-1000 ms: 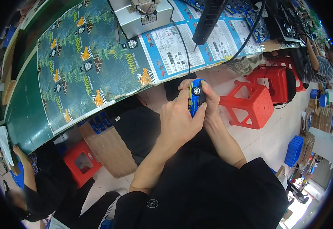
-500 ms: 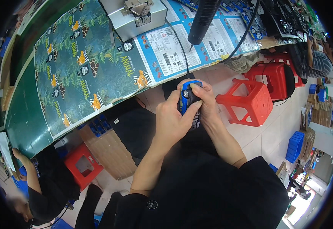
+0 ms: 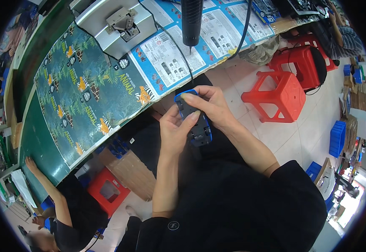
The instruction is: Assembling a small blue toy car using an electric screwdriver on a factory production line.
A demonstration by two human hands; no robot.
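Observation:
A toy car (image 3: 200, 131), blue and black, is between my two hands just off the table's near edge. Its dark underside, with small wheels at the lower end, faces me. My left hand (image 3: 173, 128) grips it from the left, thumb pressed on the underside. From the right, my right hand (image 3: 213, 105) closes around its upper end, the thumb lying across it. My other fingers are partly hidden behind the car. Beyond my hands, a black powered screwdriver (image 3: 191, 23) hangs bit-down over the table.
A silver metal box (image 3: 116, 31) with a small fitting stands on the table's printed covering (image 3: 95, 86). A black cable (image 3: 176, 44) runs across it toward me. Red stools (image 3: 281, 96) stand at right. At lower left, another person's arm (image 3: 48, 185) rests on the green tabletop.
The toy car has turned from showing its blue side and a wheel to showing its underside. Both hands have shifted slightly left, and my grip has changed. The view has turned somewhat.

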